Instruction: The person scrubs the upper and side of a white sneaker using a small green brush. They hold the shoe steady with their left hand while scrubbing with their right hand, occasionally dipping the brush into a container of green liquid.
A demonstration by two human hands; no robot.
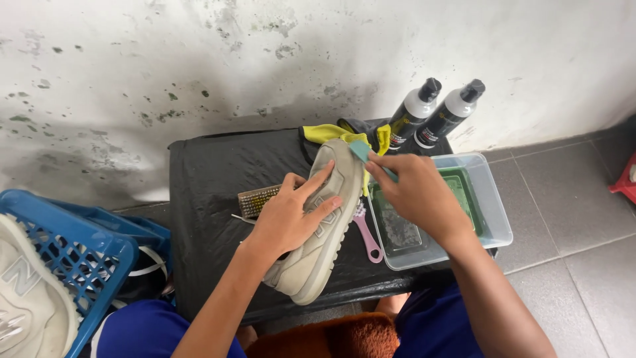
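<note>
Nearest the person's lap, a brown furry mat (344,338) lies below the tabletop edge, and to the left a blue plastic basket (99,255) holds a pale shoe (26,298).

On the tabletop (212,199), which is covered in black sheeting, the left hand (291,215) grips a beige sneaker (318,245) across its side, fingers spread and wrapped over the upper. The sneaker is tilted, heel toward the person, toe pointing away. The right hand (414,192) is closed, pinching a teal brush handle (363,151) pressed against the sneaker's toe end.

Just beside the sneaker on the right, a pink brush (368,238) lies partly under it. On the left, a bristle brush (255,200) rests flat on the sheeting.

Right of the hands sits a clear plastic tub (493,225) containing a green tray (474,195); water appears to lie in it.

Farther back, a yellow and dark cloth (331,132) lies behind the sneaker's toe. Two black-and-white bottles (434,116) with black caps lean against the stained white wall (199,59).
</note>
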